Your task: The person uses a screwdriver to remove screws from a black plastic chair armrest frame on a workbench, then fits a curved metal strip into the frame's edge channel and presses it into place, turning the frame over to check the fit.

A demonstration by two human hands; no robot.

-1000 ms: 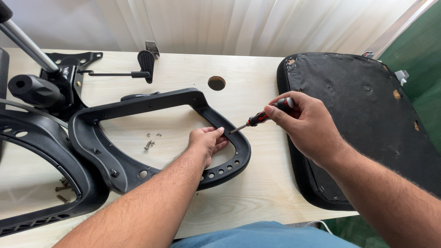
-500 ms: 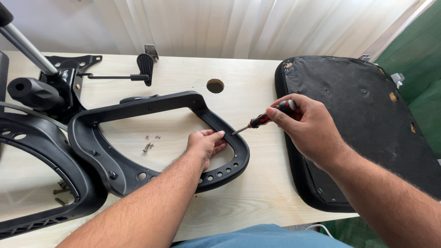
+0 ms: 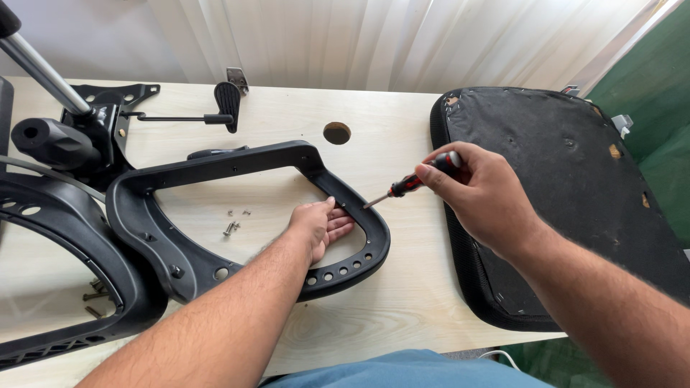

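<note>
- Black plastic makes up the chair frame (image 3: 180, 259), a curved loop lying flat on a pale wooden table (image 3: 402, 302), with a row of small holes along its lower right bend.
- The person's left hand (image 3: 320, 228) lies palm down inside the loop, fingers held together and pressed against the inner edge of the frame's right bend; whether they pinch anything cannot be told.
- The right hand (image 3: 481, 194) is curled tightly around the red and black handle of a screwdriver (image 3: 410, 184), held just right of the frame.
- The screwdriver slants down to the left, its metal tip meeting the frame right beside the left fingertips.
- A few small silver screws (image 3: 231, 227) lie loose on the table inside the loop, near the left hand.
- A black padded seat cushion (image 3: 575, 201) lies upside down on the right, partly over the table's edge.
- A second black frame (image 3: 65, 287) curves along the left edge, touching the first, with more screws inside it.
- A black metal chair mechanism (image 3: 79, 136) with a lever sits at the far left.
- A round hole (image 3: 337, 133) is cut in the tabletop beyond the frame.
</note>
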